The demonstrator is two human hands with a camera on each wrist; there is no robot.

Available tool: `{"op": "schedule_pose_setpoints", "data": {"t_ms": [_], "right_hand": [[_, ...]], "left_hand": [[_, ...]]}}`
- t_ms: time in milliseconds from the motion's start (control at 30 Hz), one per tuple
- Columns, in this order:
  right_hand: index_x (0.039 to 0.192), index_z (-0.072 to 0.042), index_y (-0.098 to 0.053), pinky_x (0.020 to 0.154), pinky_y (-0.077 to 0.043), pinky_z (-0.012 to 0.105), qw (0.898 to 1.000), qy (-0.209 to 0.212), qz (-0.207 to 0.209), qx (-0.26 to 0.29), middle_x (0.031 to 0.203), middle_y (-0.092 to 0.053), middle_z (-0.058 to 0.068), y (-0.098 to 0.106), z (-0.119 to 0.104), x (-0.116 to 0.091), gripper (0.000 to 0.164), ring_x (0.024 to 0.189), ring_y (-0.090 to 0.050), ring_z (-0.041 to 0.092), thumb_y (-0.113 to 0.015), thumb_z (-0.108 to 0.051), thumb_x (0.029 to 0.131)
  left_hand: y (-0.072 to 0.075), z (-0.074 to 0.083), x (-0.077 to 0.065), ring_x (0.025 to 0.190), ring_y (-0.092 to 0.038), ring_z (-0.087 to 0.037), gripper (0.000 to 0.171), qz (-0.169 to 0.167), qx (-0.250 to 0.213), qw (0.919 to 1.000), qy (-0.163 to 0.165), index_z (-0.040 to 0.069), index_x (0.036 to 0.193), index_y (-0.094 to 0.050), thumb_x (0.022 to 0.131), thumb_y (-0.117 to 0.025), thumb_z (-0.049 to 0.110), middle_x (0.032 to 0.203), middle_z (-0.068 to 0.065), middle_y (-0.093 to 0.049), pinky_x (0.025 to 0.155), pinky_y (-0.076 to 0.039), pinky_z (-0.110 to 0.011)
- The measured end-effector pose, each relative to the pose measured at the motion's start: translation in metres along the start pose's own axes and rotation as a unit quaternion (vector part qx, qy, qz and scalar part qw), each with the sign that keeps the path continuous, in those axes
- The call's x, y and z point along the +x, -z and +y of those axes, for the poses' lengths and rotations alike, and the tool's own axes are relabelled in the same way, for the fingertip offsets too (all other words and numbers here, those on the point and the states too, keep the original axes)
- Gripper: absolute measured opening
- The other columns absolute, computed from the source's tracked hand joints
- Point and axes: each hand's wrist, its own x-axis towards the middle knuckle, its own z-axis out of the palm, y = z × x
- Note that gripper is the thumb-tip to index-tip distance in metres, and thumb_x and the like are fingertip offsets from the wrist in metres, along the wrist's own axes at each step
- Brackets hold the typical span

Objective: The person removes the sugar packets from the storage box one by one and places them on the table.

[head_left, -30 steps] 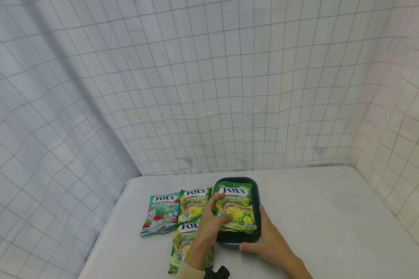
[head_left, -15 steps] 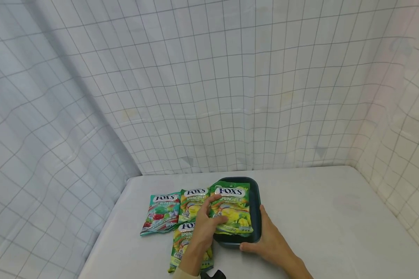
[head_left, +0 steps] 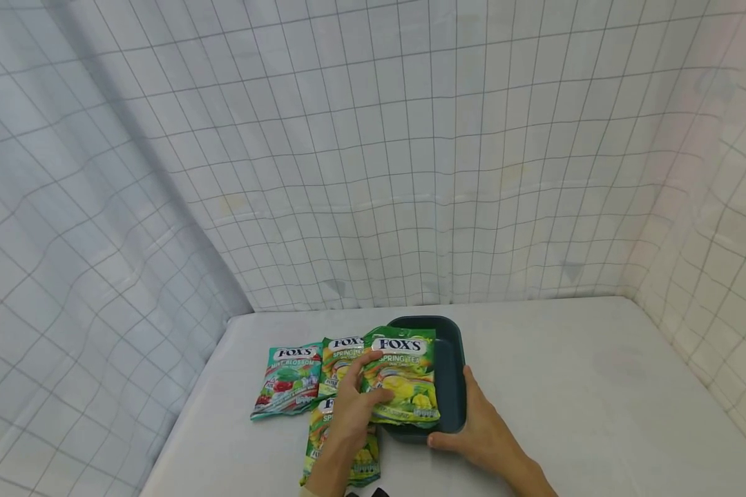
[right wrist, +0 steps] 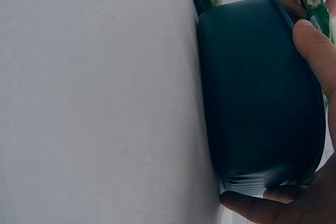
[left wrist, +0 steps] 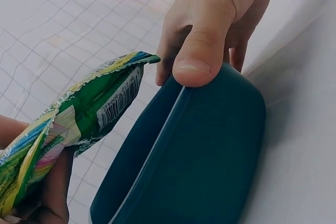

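Observation:
A green-and-yellow Fox's Spring Tea candy bag [head_left: 407, 386] is pinched by its left side in my left hand [head_left: 353, 407]. In the left wrist view the bag [left wrist: 86, 111] is tilted, raised over the rim of a dark teal plastic container [left wrist: 210, 156]. The head view shows the bag covering the container's left part, while the bare inside [head_left: 450, 379] shows at right. My right hand [head_left: 481, 431] grips the container's near right corner. In the right wrist view its thumb [right wrist: 315, 51] lies on the rim and its fingers reach around the end wall.
Left of the container, a turquoise Mint Blossom bag [head_left: 289, 379] lies beside a Spring Tea bag [head_left: 336, 366]. Another Spring Tea bag [head_left: 363, 466] lies nearer, partly under my left forearm. A white table [head_left: 584, 400] extends right, with grid-patterned curtain [head_left: 441, 207] behind.
My left hand has moved the candy bag left from over the container's middle, uncovering more of its inside and overlapping the Spring Tea bag beside it. The right hand has stayed on the container.

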Motion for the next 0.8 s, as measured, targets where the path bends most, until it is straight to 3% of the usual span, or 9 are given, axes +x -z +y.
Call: {"op": "schedule_pose_setpoints", "data": {"t_ms": [200,300,533,667,800], "right_hand": [[0.163,-0.002,-0.002,0.111,-0.035,0.06,1.0,-0.006,-0.002,-0.012,0.166,-0.016,0.022,0.0,0.0,0.0,0.147,0.146,-0.032,0.041,-0.089,-0.065,0.063],[0.163,-0.002,-0.002,0.111,-0.035,0.06,1.0,-0.007,-0.002,-0.018,0.166,-0.016,0.022,0.0,0.001,0.001,0.148,0.146,-0.032,0.041,-0.088,-0.068,0.062],[0.163,-0.003,-0.004,0.111,-0.035,0.06,1.0,-0.013,0.005,-0.02,0.166,-0.017,0.021,-0.001,0.0,0.001,0.149,0.147,-0.031,0.041,-0.089,-0.068,0.06],[0.163,-0.004,-0.003,0.11,-0.035,0.062,1.0,-0.017,0.001,-0.022,0.166,-0.016,0.021,0.0,-0.001,0.001,0.148,0.146,-0.031,0.042,-0.089,-0.067,0.06],[0.163,-0.004,-0.002,0.111,-0.034,0.062,1.0,-0.02,-0.004,-0.022,0.167,-0.014,0.021,0.001,-0.002,0.001,0.148,0.147,-0.03,0.042,-0.089,-0.067,0.062]], "left_hand": [[0.007,0.002,-0.005,0.15,-0.002,-0.052,0.065,-0.003,-0.002,1.0,0.0,0.011,0.143,-0.056,0.082,-0.066,-0.007,0.168,-0.016,-0.016,0.089,-0.046,-0.046],[0.01,0.003,-0.006,0.151,-0.001,-0.051,0.065,0.001,-0.007,1.0,-0.002,0.011,0.143,-0.056,0.081,-0.065,-0.007,0.168,-0.015,-0.015,0.089,-0.045,-0.044],[0.02,0.004,-0.008,0.152,0.004,-0.048,0.064,0.009,-0.037,0.9991,-0.021,0.007,0.142,-0.055,0.081,-0.065,-0.008,0.169,-0.013,-0.012,0.073,-0.045,-0.038],[0.028,0.004,-0.007,0.151,0.003,-0.049,0.063,0.007,-0.024,0.9993,-0.029,0.007,0.143,-0.055,0.083,-0.066,-0.007,0.169,-0.013,-0.011,0.084,-0.048,-0.04],[0.036,0.004,-0.008,0.151,0.003,-0.049,0.063,0.013,-0.004,0.9996,-0.024,0.01,0.144,-0.055,0.083,-0.067,-0.006,0.169,-0.013,-0.01,0.1,-0.044,-0.047]]}}
